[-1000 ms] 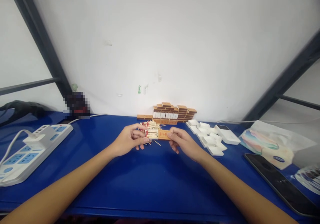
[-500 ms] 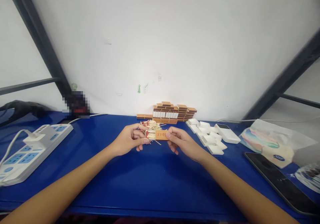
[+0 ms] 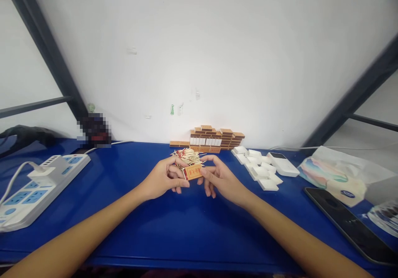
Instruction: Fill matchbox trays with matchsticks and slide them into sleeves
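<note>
Between my two hands, above the blue table, is an orange matchbox (image 3: 193, 172) with red lettering on its face. My left hand (image 3: 166, 174) grips its left end, where red match heads show at the nearly closed tray. The thumb and fingers of my right hand (image 3: 216, 176) are closed on the right end. Just behind the box lies a heap of loose matches (image 3: 188, 155) with red heads, partly hidden by my hands. Farther back stand stacked matchboxes (image 3: 228, 137) against the wall.
White empty matchbox trays (image 3: 256, 166) lie in a group right of my hands. Beyond them are a small white device (image 3: 282, 165), a tissue pack (image 3: 332, 178) and a black phone (image 3: 348, 224). A power strip (image 3: 40, 191) with a white charger stands on the left.
The tray full of matches has slid into the orange sleeve, so the matchbox is nearly shut. My hands have come closer together, and the box is now slightly tilted.
</note>
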Available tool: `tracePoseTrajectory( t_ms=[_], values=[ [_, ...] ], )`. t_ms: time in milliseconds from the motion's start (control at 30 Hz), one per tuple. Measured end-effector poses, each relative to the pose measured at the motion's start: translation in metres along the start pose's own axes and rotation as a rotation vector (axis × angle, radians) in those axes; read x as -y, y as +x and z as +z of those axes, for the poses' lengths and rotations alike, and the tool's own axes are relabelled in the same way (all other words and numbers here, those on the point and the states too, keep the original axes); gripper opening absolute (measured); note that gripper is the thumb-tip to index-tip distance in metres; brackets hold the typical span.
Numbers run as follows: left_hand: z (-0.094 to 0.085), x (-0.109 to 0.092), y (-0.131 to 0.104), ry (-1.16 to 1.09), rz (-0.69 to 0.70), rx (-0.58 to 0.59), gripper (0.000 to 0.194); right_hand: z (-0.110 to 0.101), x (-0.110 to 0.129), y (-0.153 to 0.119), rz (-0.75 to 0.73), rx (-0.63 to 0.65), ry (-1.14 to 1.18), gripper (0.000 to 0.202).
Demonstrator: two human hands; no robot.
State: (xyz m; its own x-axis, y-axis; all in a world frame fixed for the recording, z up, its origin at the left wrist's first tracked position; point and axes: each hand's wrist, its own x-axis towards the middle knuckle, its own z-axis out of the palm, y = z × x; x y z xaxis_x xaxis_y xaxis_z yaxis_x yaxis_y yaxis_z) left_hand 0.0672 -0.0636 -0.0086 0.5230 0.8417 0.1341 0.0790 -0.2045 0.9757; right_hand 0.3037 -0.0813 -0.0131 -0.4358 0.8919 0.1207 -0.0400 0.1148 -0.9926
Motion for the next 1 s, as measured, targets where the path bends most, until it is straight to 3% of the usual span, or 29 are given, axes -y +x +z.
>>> tracePoseTrajectory(
  t_ms=[133,300,467,633,867,1000],
  values=[
    [-0.002,-0.001,0.0,0.001,0.004,0.018,0.056,0.002,0.004,-0.001,-0.005,0.006,-0.053,0.052],
    [0.002,-0.001,-0.002,0.015,0.047,0.08,0.076,0.007,0.005,-0.007,-0.025,0.109,-0.137,0.057],
    [0.008,0.002,-0.004,0.036,0.079,0.092,0.073,0.017,0.001,-0.012,-0.014,0.17,-0.173,0.067],
    [0.01,0.007,-0.004,0.083,0.085,0.068,0.091,0.019,0.001,-0.014,-0.018,0.174,-0.161,0.068],
    [0.016,0.013,-0.006,0.065,0.116,0.036,0.089,0.023,0.0,-0.015,-0.029,0.155,-0.175,0.064],
    [0.018,0.015,-0.005,-0.032,0.1,0.181,0.084,0.025,-0.004,-0.015,-0.011,0.175,-0.198,0.062]
  ],
)
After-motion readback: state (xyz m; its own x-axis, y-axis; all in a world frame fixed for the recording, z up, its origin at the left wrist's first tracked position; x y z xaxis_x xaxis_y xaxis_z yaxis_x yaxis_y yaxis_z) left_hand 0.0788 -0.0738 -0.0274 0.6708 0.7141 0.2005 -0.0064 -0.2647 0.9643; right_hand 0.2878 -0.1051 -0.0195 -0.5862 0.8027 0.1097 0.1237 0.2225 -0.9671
